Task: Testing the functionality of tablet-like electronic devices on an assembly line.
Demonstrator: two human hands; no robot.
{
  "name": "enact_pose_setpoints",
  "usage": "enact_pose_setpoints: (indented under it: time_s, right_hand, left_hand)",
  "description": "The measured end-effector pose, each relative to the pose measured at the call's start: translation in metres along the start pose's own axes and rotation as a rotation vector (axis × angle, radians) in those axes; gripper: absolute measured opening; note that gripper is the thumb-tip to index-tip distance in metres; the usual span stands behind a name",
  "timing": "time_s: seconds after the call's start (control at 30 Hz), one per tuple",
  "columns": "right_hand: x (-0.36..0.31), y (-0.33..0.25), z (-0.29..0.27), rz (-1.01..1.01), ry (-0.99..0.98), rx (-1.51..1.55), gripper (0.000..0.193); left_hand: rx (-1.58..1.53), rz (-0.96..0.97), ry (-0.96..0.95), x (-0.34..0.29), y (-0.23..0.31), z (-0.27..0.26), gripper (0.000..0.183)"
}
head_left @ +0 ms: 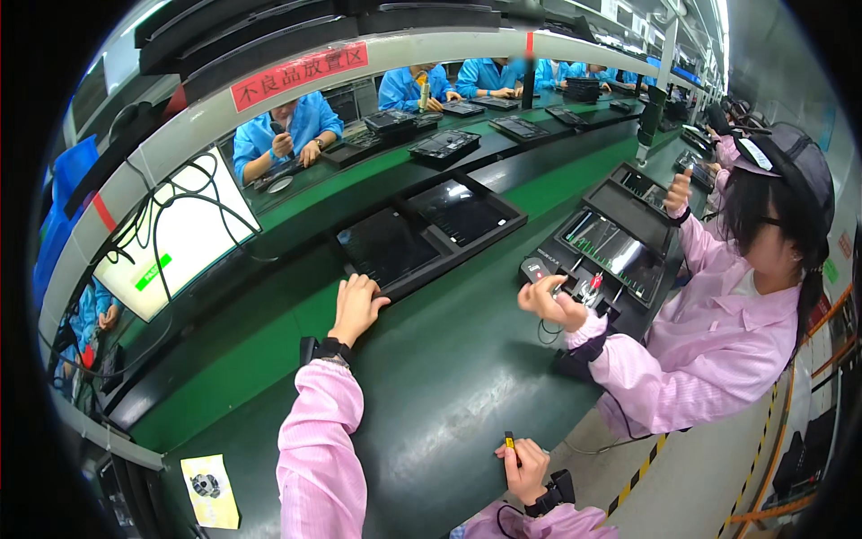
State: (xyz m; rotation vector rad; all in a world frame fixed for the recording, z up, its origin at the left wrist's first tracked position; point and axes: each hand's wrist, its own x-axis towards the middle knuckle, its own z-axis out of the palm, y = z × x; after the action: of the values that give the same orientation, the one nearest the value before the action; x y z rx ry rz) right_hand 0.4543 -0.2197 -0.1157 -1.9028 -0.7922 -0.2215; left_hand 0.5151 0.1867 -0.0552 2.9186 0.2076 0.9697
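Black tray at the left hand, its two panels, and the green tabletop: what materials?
Tray: probably moulded plastic or dense foam; black, fairly matte, thick-edged.
Panels: likely glass or glossy plastic; dark, smooth, reflecting lights.
Tabletop: possibly rubber or vinyl; dark green, satin, with broad blurred glare.

Right-hand fingers (513, 462) partly hide a small black-and-yellow object (509, 439)

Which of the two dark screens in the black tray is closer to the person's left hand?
The left screen. The left hand is at its near side; the right screen lies farther away.
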Motion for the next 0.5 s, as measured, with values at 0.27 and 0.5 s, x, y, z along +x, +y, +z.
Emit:
enact_pose_setpoints:
  time_s: [0.27,0.5]
  right_hand:
    - [-0.001,0.002,-0.002,-0.027,0.004,0.025,0.019]
    - [-0.003,-0.003,-0.005,0.097,-0.049,0.261,0.021]
  left_hand:
    - [-0.075,0.074,-0.158,-0.035,0.031,-0.077,0.020]
    - [-0.020,-0.016,-0.330,-0.190,0.087,-0.178,0.022]
